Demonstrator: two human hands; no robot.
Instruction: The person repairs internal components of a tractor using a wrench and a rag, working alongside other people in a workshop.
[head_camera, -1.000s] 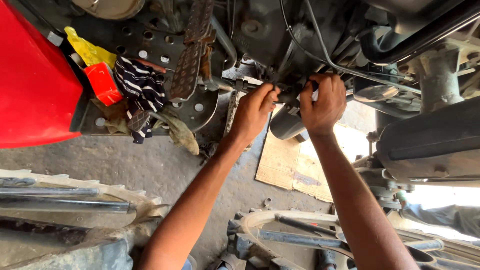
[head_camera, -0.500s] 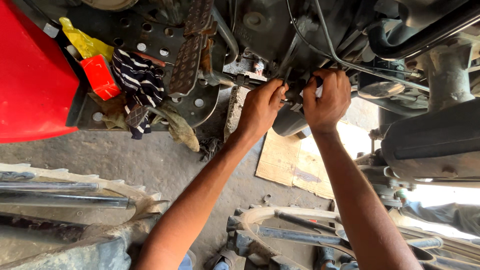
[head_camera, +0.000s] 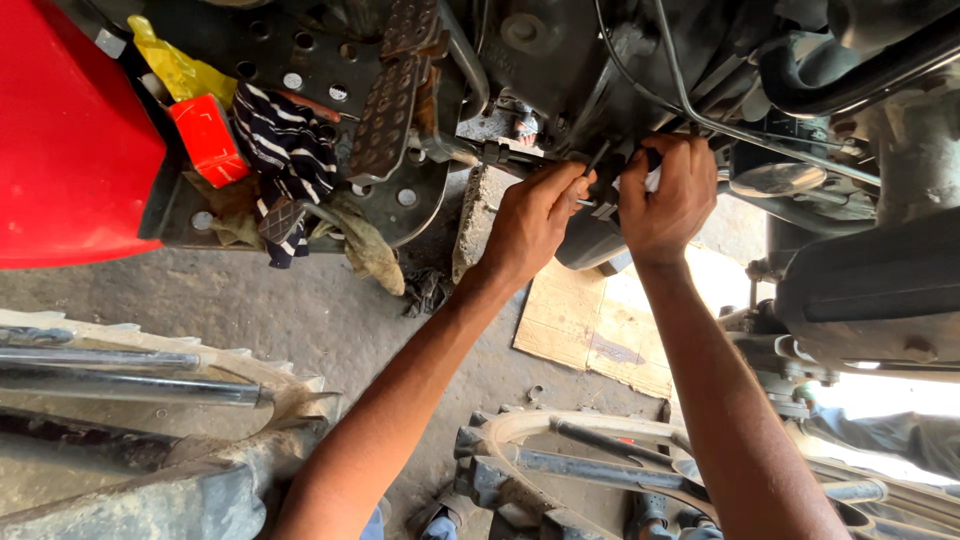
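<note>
A big red body panel of a vehicle fills the upper left, and dark, greasy machinery spreads across the top of the view. Under it lies the concrete floor, with a flattened piece of cardboard near the middle and long metal bars at the lower left. A perforated dark footplate carries a ribbed pedal, a striped cloth, a small red box and a yellow rag. A thick black hose runs along the upper right, with thin cables below it.

Both arms reach up to one spot under the machinery. The left hand has its grip clenched around a slim metal tool, thumb and fingers pinching it where it meets a dark metal fitting. The right hand, just beside it, is closed with its grip grasping the same fitting from the other side; a bit of white shows between its fingers, too hidden to identify. A horizontal rod leads from the pedal side to the fitting.
</note>
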